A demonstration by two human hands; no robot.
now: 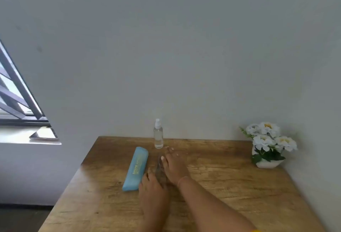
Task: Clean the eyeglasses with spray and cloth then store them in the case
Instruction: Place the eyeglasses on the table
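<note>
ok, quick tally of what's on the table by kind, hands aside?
Case: 1
Spray bottle: 1
Glasses, blurred, between the left hand and right hand: 1
Flower pot: 1
Total: 4
No cloth in view.

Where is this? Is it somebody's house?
Probably a room at home: a wooden table against a plain wall, a pot of white flowers on it, and a barred window at the left.
</note>
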